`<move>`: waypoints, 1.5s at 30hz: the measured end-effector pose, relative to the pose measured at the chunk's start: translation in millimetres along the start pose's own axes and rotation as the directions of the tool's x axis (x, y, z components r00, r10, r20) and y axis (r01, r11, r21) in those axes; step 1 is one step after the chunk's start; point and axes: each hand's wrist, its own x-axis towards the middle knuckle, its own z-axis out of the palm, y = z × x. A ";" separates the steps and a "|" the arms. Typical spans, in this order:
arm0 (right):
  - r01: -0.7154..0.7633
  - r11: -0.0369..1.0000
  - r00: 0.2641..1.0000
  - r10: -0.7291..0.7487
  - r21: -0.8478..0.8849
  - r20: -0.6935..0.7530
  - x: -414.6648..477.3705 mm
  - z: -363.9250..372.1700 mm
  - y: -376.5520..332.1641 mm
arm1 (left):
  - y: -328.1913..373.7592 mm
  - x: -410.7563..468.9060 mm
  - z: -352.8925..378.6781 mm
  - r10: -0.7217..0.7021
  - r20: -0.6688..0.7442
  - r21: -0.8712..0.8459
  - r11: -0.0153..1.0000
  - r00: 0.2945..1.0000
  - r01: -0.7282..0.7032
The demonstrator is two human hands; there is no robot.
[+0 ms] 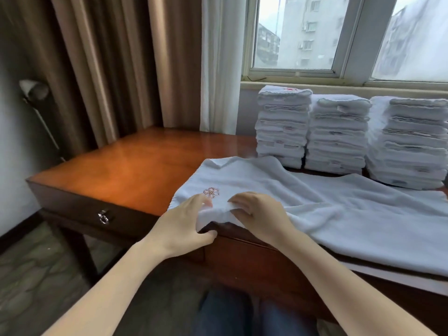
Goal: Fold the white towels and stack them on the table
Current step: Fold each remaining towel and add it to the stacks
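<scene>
Knees in blue jeans (225, 316) sit lowest in the head view. Left hand (186, 221) pinches the near edge of the unfolded white towel (339, 214) — thumb below the cloth, fingers on top, just beside the embroidered flower (211, 192). Right hand (257, 214) is close to it, its fingers curled over a raised fold of the same edge. This towel lies spread on the wooden table (135, 170) and hangs a little over the front edge. Behind it, three stacks of folded towels (337, 134) stand under the window (303, 32). I judge that the first fold is only beginning — next, both hands should lift this edge evenly and lay it over the cloth with the corners matched.
</scene>
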 end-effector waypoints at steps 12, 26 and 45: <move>-0.159 0.968 0.964 0.194 0.192 -0.180 34.6 -22.3 6.0 | -39.6 40.0 -6.3 -0.246 -0.246 -0.362 0.921 0.938 0.146; -0.209 0.976 0.968 0.215 -0.056 0.127 72.0 36.8 36.0 | -72.7 37.3 -24.3 -0.167 -0.112 -0.101 0.983 0.980 0.156; -0.084 0.996 0.995 0.082 0.036 0.058 83.3 57.0 8.7 | -78.7 35.9 -36.6 -0.342 -0.288 -0.213 0.933 0.894 0.288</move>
